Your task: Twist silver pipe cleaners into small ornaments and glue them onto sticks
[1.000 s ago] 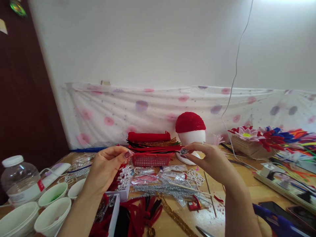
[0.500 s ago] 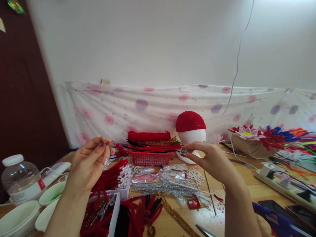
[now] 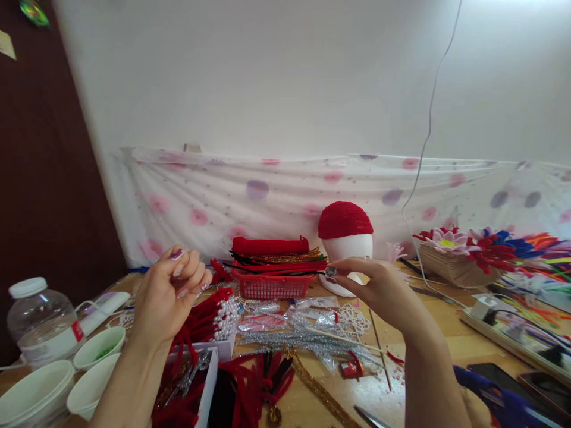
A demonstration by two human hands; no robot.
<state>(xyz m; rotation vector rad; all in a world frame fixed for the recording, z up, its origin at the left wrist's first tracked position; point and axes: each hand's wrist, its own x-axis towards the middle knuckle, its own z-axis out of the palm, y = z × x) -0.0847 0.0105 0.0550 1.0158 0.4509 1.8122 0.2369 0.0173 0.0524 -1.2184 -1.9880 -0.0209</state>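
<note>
On the left, my left hand (image 3: 172, 291) is raised with its fingers curled in and the thumb on top. Whatever lies inside those fingers, if anything, is hidden. My right hand (image 3: 377, 291) pinches a small silver sparkly piece (image 3: 331, 271) between thumb and forefinger. Behind the fingertips stand a red basket (image 3: 273, 289) of red, black and gold pipe cleaners and a white foam head (image 3: 345, 246) with a red cap (image 3: 344, 220). Below my left hand, red fuzzy pieces and white pearl-like beads (image 3: 226, 318) fill a white box (image 3: 209, 386).
Silver glitter stems (image 3: 289, 340) and small plastic bags cover the middle of the table. Scissor blades (image 3: 370, 417) and a blue glue gun (image 3: 495, 395) lie at front right. A power strip (image 3: 517, 345) is farther right; bowls (image 3: 38, 386) and a bottle (image 3: 42, 324) stand left.
My left hand has turned, and its fingers have gone from a raised fingertip pinch to a curled fist. My right hand stays in place with the silver piece.
</note>
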